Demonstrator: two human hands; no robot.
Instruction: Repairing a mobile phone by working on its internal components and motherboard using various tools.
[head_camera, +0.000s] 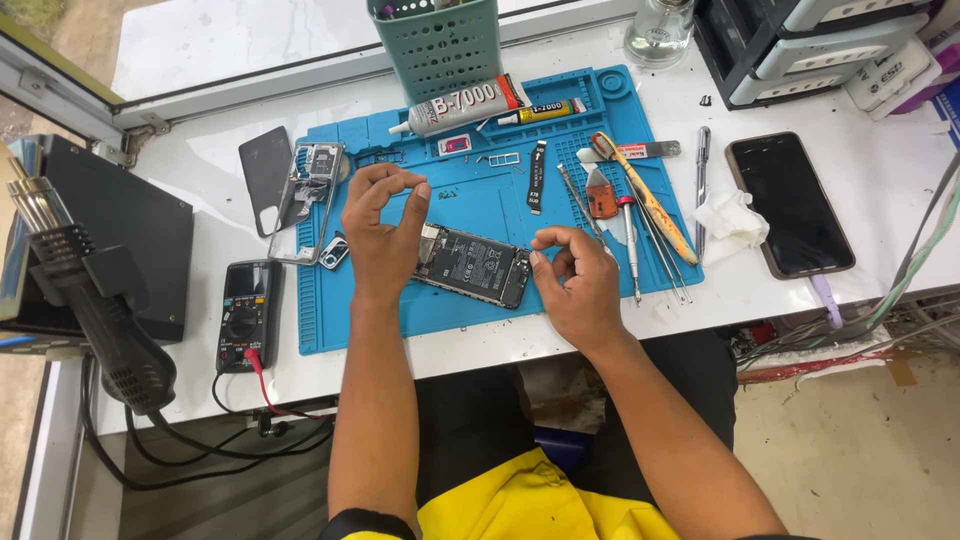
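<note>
An opened phone (472, 265) with its battery and boards exposed lies slanted on a blue repair mat (480, 315). My left hand (380, 230) hovers just left of it, fingers curved in a loose ring with thumb and forefinger apart and nothing visible between them. My right hand (572, 280) rests at the phone's right end, fingers curled with thumb and forefinger tips pinched together. Whether something tiny sits in that pinch is too small to tell. A phone frame (308, 195) and a dark back cover (263, 175) lie at the mat's left edge.
Tweezers, screwdrivers and a pry tool (640, 215) lie right of my hand, beside a tissue (730, 220) and a black phone (790, 205). Glue tubes (455, 105) and a green basket (437, 45) stand behind. A multimeter (245, 315) and hot air gun (95, 300) are left.
</note>
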